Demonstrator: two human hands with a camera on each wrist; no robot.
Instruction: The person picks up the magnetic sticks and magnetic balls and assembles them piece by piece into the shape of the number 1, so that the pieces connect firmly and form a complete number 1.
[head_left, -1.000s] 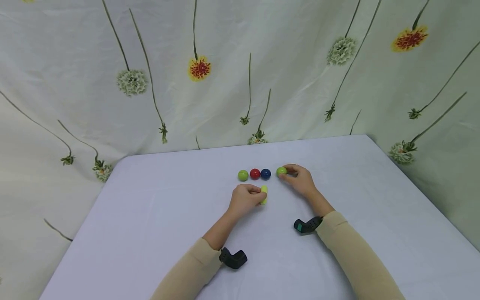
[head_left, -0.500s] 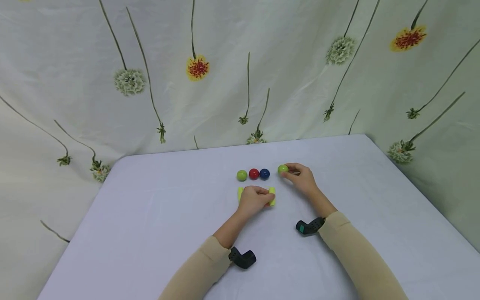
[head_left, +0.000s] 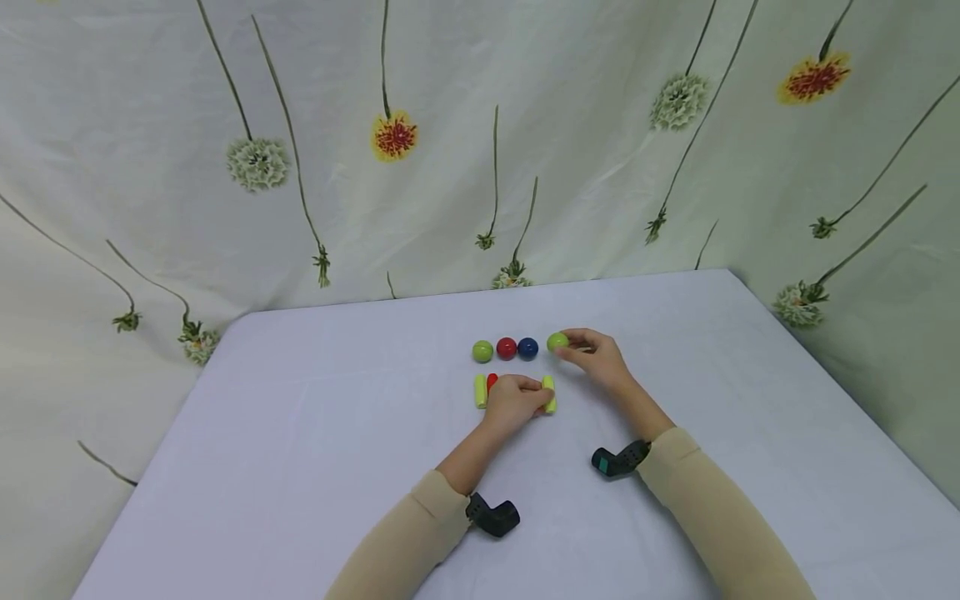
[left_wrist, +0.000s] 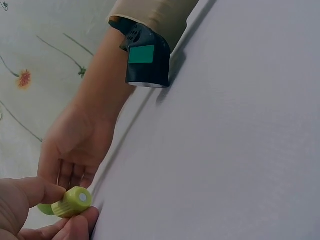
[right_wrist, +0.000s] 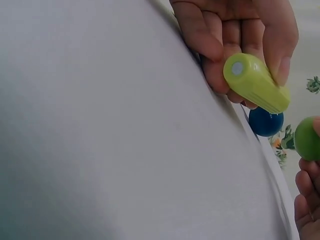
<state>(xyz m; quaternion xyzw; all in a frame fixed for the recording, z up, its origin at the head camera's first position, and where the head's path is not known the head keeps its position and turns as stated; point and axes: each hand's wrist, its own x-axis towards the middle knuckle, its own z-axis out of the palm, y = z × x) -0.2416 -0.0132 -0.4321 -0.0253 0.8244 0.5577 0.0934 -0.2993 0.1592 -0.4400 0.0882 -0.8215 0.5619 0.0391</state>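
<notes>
White table (head_left: pixel 300 467), floral cloth (head_left: pixel 225 208) behind. My left hand (head_left: pixel 513 404) pinches a yellow cylinder (head_left: pixel 550 393) near centre; my right hand (head_left: pixel 600 360) pinches a green ball (head_left: pixel 557 341) just right of the blue ball (head_left: pixel 528 348).

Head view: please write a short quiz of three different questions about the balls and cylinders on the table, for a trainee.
1. True or false: the right hand holds a red ball.
2. Which colour is the cylinder that the left hand pinches? A yellow-green, B blue, C white.
3. How many balls lie untouched in the row left of the right hand?

Key:
1. False; it holds a green ball.
2. A.
3. Three: green, red, blue.
</notes>
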